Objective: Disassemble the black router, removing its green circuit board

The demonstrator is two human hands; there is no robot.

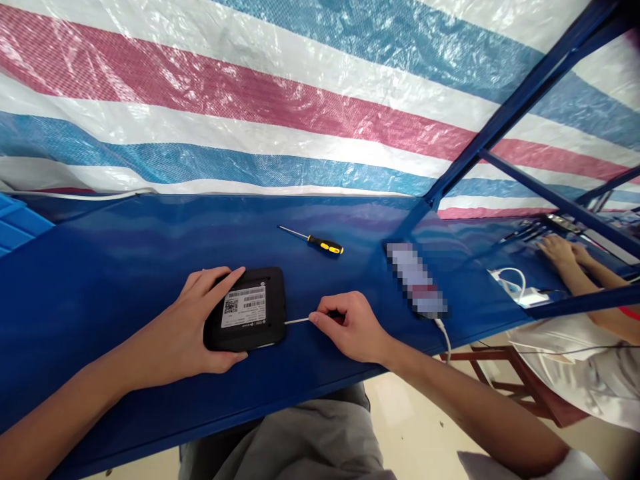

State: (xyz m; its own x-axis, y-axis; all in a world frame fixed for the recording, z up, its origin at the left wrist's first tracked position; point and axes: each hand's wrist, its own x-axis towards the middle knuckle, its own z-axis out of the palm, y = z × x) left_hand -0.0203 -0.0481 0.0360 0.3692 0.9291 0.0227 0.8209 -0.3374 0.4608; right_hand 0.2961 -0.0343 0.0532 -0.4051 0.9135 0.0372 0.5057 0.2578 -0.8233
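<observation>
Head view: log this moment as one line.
left hand: holding black device | right hand: holding thin pale rod at device's side | screwdriver: on blue table

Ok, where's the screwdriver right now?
In the head view, the screwdriver lies near the centre on the blue table, beyond the black box and the right hand, left of the pixelated device.

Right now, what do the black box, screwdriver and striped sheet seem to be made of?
Black box: probably hard plastic, matte, judging by its dull, smooth surface and rounded corners.
Screwdriver: shiny thin shaft, likely metal; moulded-looking black-and-yellow handle, plastic or perhaps rubber.
Striped sheet: probably woven plastic, glossy, given its fine mesh texture, creases and bright glints.
</observation>
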